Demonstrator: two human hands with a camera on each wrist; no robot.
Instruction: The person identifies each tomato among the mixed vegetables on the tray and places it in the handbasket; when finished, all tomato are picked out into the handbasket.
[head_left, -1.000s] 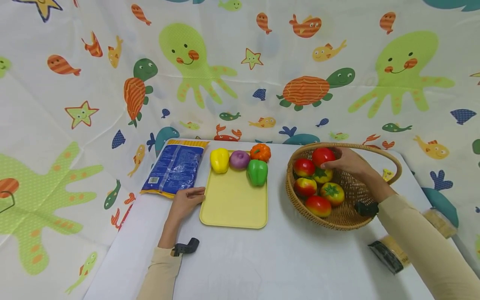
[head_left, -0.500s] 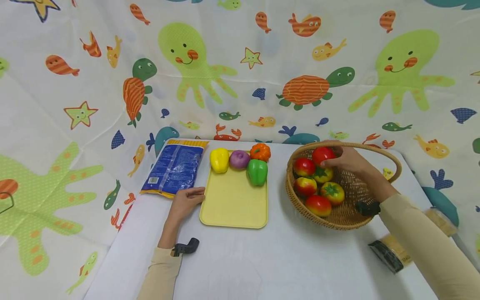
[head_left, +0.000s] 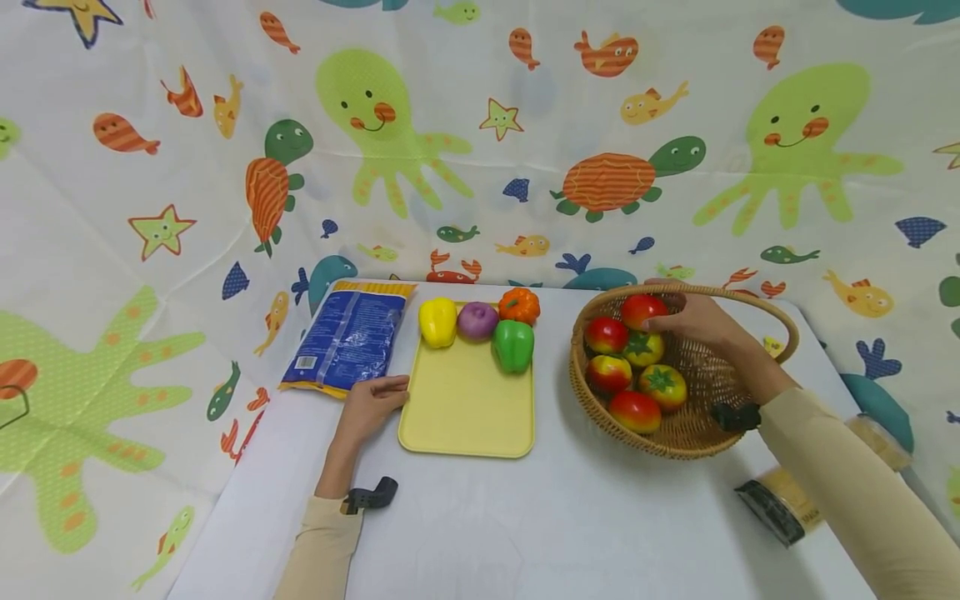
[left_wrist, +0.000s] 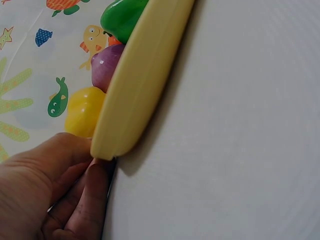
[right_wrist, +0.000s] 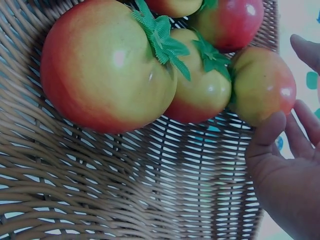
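Note:
The left hand [head_left: 372, 408] pinches the left edge of a yellow tray [head_left: 467, 417]; in the left wrist view, its fingertips [left_wrist: 80, 147] meet the tray's corner. The right hand [head_left: 701, 323] reaches into a wicker basket [head_left: 693, 417] at the right. It holds a red tomato [head_left: 641, 310] at the far side, with the thumb [right_wrist: 272, 130] against the tomato's skin in the right wrist view. Some of its fingers are hidden behind the tomato. Several other red and yellow tomatoes [head_left: 663, 387] with green tops lie close by inside the basket.
At the tray's far end sit a yellow bell pepper [head_left: 438, 322], a purple onion [head_left: 477, 321], a small orange pumpkin [head_left: 519, 306] and a green bell pepper [head_left: 513, 346]. A blue bag [head_left: 352, 337] lies left; a spaghetti packet [head_left: 780, 507] lies partly under the right sleeve.
The head view has shifted slightly. Both hands keep nearly the same positions, the left at the tray and the right on the tomato in the basket.

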